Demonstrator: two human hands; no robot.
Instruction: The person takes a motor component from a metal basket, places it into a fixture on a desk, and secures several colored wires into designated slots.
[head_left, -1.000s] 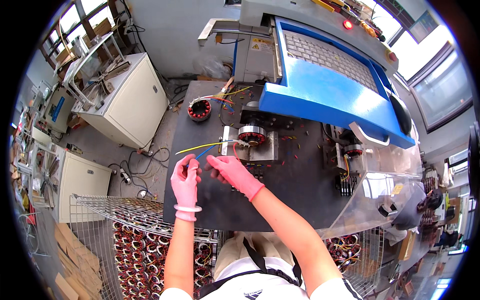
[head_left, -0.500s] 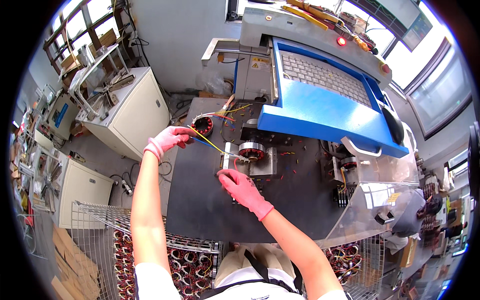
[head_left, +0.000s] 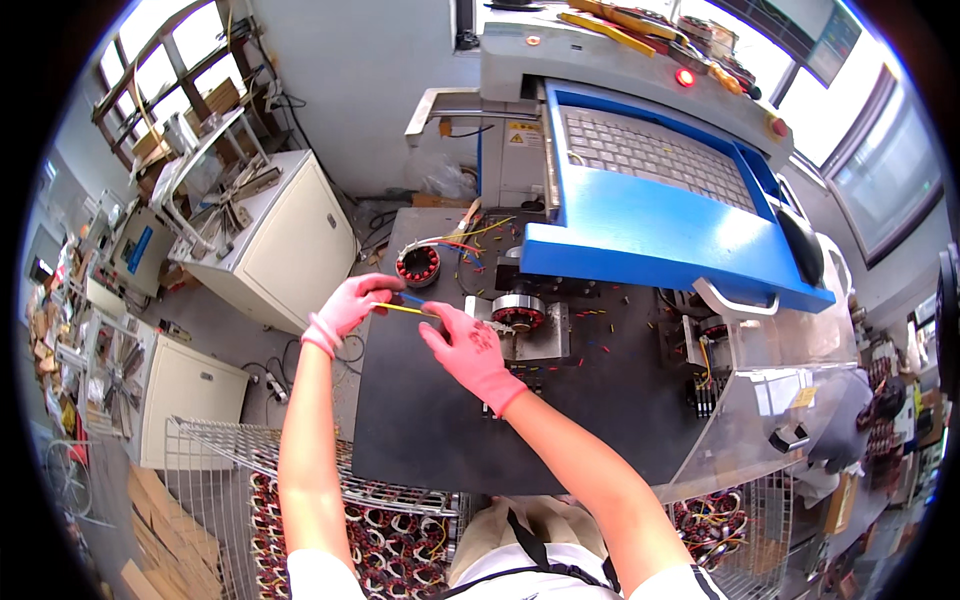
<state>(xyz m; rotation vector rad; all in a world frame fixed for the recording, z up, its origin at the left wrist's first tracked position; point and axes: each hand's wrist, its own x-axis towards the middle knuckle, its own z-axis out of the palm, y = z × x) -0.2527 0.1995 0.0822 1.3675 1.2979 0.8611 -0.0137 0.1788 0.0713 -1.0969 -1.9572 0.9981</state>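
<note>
My left hand (head_left: pixel 352 306), in a pink glove, is closed in a pinch on a yellow and a blue lead wire. The yellow wire (head_left: pixel 402 309) stretches from it towards my gloved right hand (head_left: pixel 468 350). My right hand's thumb and forefinger are apart at the wires; the palm side is hidden. Just beyond that hand, a motor stator (head_left: pixel 519 311) with red windings sits in a metal fixture (head_left: pixel 552 335), partly covered by the hand. Another stator (head_left: pixel 417 266), with red, white and yellow leads, lies on the dark worktable (head_left: pixel 420 440) beyond my left hand.
A blue keyboard drawer (head_left: pixel 650 235) juts over the table's far right. A clear guard (head_left: pixel 770 400) stands at the right edge. Small coloured wire bits are scattered around the fixture. Wire baskets (head_left: pixel 215 440) filled with stators stand below the near edge. A white cabinet (head_left: pixel 290 240) is at left.
My right hand has moved up to the wires beside the fixture, and its thumb and forefinger have spread. My left hand keeps its pinch, now nearer the right hand. The whole view has shifted slightly.
</note>
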